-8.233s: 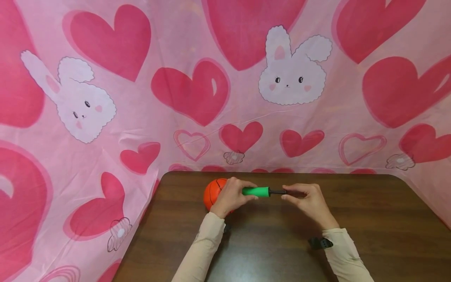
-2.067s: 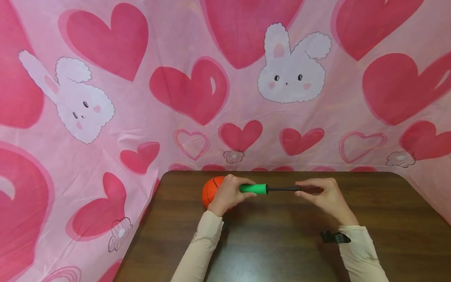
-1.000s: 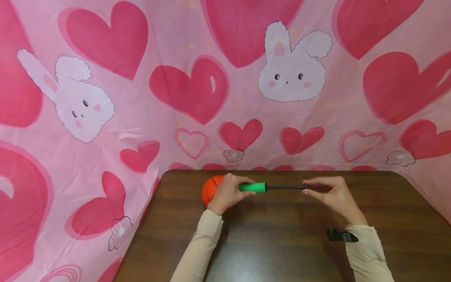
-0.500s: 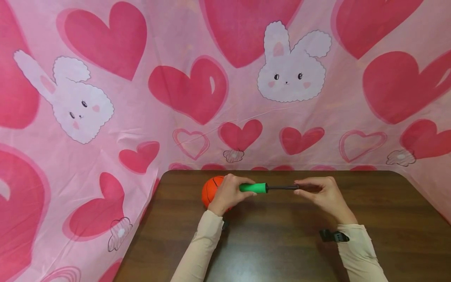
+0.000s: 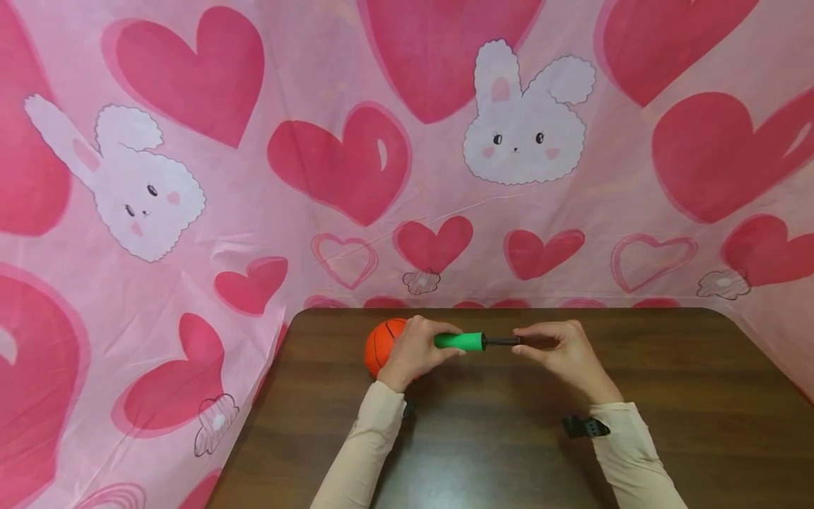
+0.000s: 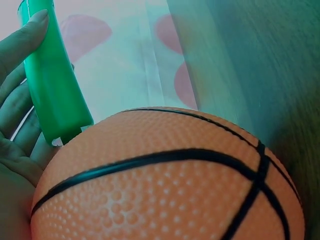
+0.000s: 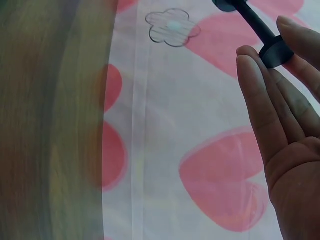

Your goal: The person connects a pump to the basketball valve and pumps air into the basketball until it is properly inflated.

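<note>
My left hand [image 5: 415,352] grips the green barrel of a small hand pump [image 5: 466,341], thumb and fingers on either side. An orange toy basketball [image 5: 381,346] with black lines lies just left of and partly behind that hand. The left wrist view shows the end of the green barrel [image 6: 55,80] right at the ball's [image 6: 165,195] surface; any needle is hidden. On the other side, my right hand [image 5: 568,353] pinches the round black end of the plunger [image 7: 276,52] between thumb and fingertips. A short length of black rod shows between the barrel and my right fingers.
Everything is over a dark brown wooden table [image 5: 496,438] with rounded far corners. A pink sheet [image 5: 445,177] printed with hearts and rabbits hangs behind it and along the left side. A black device [image 5: 584,426] sits at my right wrist.
Since a second ago my right hand has moved left, and the plunger rod now sticks out less from the barrel. Earlier it had been drawn out rightward. My left hand has barely moved.
</note>
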`<state>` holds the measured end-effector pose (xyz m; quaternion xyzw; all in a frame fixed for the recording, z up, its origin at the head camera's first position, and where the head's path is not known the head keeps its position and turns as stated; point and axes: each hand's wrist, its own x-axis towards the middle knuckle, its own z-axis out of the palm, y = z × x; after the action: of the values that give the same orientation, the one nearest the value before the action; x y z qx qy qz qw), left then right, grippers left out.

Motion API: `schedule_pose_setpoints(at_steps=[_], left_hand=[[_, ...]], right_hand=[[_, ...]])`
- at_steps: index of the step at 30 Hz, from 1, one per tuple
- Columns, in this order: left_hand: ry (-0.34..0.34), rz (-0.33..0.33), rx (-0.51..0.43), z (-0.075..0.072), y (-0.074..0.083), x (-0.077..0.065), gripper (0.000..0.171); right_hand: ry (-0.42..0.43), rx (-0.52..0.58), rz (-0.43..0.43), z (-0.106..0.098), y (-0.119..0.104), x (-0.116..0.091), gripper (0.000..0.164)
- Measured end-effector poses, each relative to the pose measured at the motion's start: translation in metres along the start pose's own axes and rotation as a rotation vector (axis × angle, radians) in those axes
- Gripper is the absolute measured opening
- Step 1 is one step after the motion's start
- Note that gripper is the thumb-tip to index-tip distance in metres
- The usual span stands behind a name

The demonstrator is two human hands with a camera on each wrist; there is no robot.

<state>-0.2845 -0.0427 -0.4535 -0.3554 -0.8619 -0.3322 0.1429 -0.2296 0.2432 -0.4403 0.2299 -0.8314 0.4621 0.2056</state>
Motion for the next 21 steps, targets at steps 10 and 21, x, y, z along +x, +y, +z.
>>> schedule_pose_setpoints(at_steps=[10, 21], left_hand=[[-0.006, 0.019, 0.033, 0.003, 0.002, 0.0, 0.031], [-0.008, 0.042, -0.003, 0.006, 0.004, 0.002, 0.033]], right_hand=[[-0.023, -0.005, -0.005, 0.028, 0.003, 0.002, 0.028], [-0.043, -0.021, 0.002, 0.022, 0.002, 0.004, 0.029]])
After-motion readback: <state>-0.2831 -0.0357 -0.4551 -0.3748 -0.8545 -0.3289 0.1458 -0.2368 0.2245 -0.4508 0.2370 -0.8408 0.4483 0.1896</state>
